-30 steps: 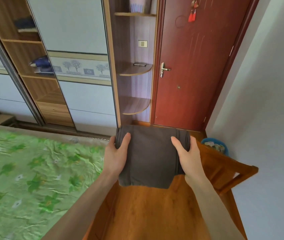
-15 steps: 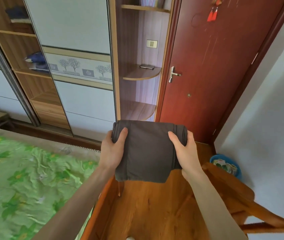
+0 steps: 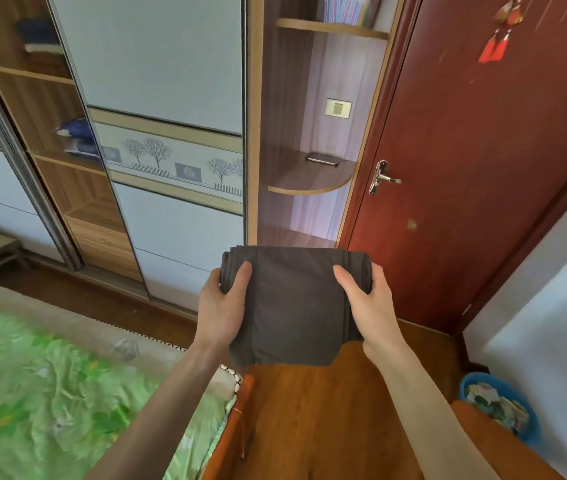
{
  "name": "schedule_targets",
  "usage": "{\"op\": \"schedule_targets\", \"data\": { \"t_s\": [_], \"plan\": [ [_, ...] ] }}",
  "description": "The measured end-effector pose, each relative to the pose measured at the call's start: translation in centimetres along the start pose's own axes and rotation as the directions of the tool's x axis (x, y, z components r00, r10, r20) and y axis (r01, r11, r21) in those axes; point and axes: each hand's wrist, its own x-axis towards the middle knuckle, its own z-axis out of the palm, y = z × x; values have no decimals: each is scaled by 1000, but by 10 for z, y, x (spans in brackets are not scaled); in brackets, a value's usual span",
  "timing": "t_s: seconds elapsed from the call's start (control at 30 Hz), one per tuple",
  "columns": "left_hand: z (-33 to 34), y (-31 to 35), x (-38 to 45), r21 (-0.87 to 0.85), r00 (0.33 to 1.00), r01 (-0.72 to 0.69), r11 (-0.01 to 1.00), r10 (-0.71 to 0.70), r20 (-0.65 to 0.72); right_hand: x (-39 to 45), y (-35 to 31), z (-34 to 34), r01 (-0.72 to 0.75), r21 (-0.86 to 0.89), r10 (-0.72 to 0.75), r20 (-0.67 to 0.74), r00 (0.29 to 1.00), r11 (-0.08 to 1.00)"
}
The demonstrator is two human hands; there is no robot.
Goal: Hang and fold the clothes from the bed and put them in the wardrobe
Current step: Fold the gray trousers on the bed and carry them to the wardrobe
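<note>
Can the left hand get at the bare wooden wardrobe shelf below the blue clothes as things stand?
Probably not yet. The sliding door leaves that bare wooden shelf uncovered, but the left hand and right hand both grip the folded dark grey garment, and the shelf looks beyond arm's reach across the floor.

A phone (image 3: 322,159) is lying on the curved corner shelf (image 3: 306,180) beside the red door (image 3: 483,161). A blue basket (image 3: 503,407) is sitting on the floor by the wall.
</note>
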Motion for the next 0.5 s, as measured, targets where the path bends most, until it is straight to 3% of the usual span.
{"op": "schedule_targets", "data": {
  "t_s": [0.3, 0.5],
  "plan": [
    [-1, -6, 105, 5, 990, 22, 1000, -21, -141, 115, 10, 66, -36, -12, 37, 108, 993, 999],
    [7, -20, 188, 13, 963, 53, 999, -47, -266, 219, 28, 118, -51, -19, 54, 257, 965, 999]
  ]
}}
